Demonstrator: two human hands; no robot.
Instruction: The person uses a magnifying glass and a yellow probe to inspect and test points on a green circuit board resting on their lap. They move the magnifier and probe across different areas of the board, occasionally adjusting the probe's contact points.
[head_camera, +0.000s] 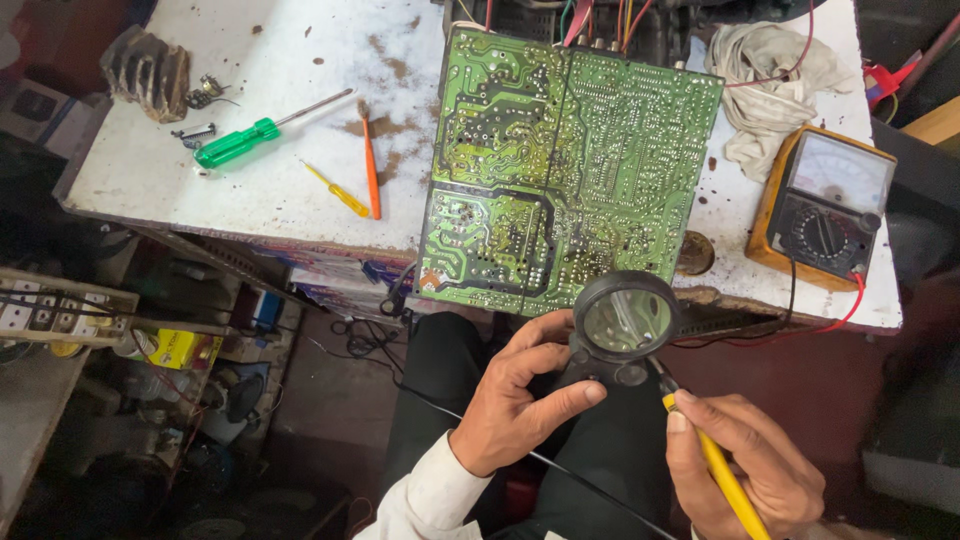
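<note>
A large green circuit board (560, 170) lies solder side up on a worn white workbench (250, 190), its near edge overhanging. My left hand (515, 395) grips the black handle of a round magnifying glass (627, 320) held just below the board's near edge. My right hand (745, 465) holds a yellow-handled tool (722, 475) like a pen, its tip pointing up toward the lens. Both hands hover over my lap in dark trousers.
An orange-cased analog multimeter (825, 205) with red and black leads sits at the right, beside a crumpled rag (770, 85). A green screwdriver (240, 142), an orange tool (371, 170) and a small yellow screwdriver (340, 192) lie at the left. Cluttered shelves (120, 340) stand below left.
</note>
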